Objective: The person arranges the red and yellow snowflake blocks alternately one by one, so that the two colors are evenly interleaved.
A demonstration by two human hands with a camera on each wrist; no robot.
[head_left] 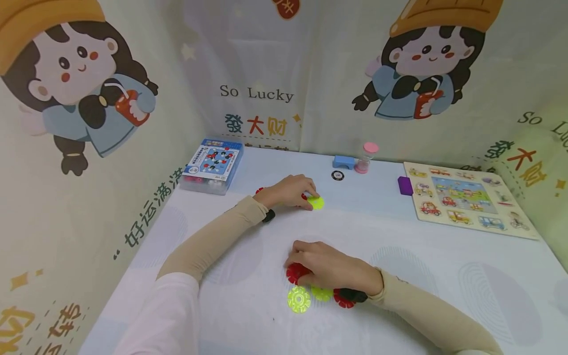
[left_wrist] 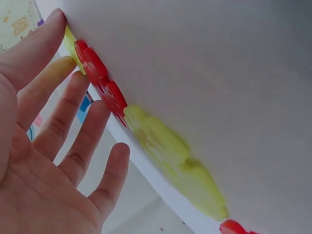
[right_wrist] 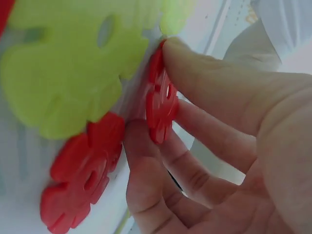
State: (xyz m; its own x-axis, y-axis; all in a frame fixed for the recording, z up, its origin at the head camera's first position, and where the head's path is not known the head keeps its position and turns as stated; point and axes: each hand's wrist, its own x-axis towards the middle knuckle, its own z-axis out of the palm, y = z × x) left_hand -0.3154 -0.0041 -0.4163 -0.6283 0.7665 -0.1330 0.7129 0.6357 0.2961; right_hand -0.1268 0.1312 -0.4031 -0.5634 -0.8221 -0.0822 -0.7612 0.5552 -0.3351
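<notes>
My left hand (head_left: pixel 290 191) holds a yellow-green interlocking disc (head_left: pixel 316 202) by its edges, thumb on one side and index finger on the other. In the left wrist view this disc (left_wrist: pixel 71 48) stands at the far end of a row with a red disc (left_wrist: pixel 105 80), a larger-looking yellow-green disc (left_wrist: pixel 170 158) and part of another red one. My right hand (head_left: pixel 330 264) pinches a red interlocking disc (right_wrist: pixel 158 97) between thumb and fingers. Beside it lie yellow-green discs (head_left: pixel 299 299) and a red disc (right_wrist: pixel 85 175); the hand partly covers them in the head view.
A clear box with a molecule-model label (head_left: pixel 213 165) stands at the back left. Along the back are a blue block (head_left: pixel 343 162), a pink hourglass (head_left: pixel 366 158) and a black round chip (head_left: pixel 337 175). A purple block (head_left: pixel 405 186) touches a wooden vehicle puzzle (head_left: pixel 466 195) at the right.
</notes>
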